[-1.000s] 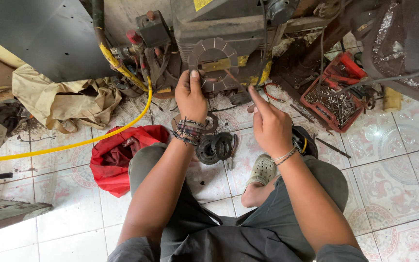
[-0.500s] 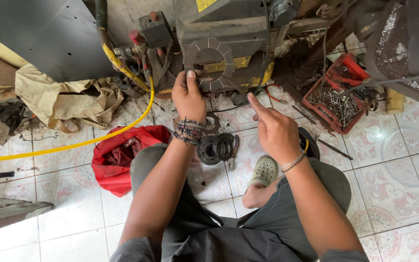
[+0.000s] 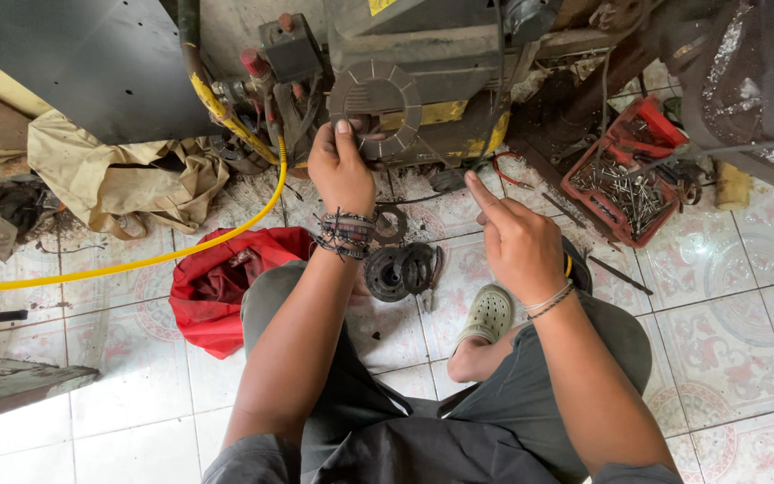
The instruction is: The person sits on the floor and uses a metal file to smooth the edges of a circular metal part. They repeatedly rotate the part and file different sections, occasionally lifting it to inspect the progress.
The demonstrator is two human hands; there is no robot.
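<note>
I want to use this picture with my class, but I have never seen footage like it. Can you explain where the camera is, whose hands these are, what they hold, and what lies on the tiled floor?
The camera sits on the person's head and looks down, so both arms reach away from the bottom edge. The person sits on a tiled floor before a grimy machine. The left hand holds up a round slotted metal disc in front of that machine. The right hand holds nothing; its index finger points forward. On the floor lie a red cloth, a yellow hose, dark rings and a red tray of screws. A beige sheet is crumpled at the left.
</note>
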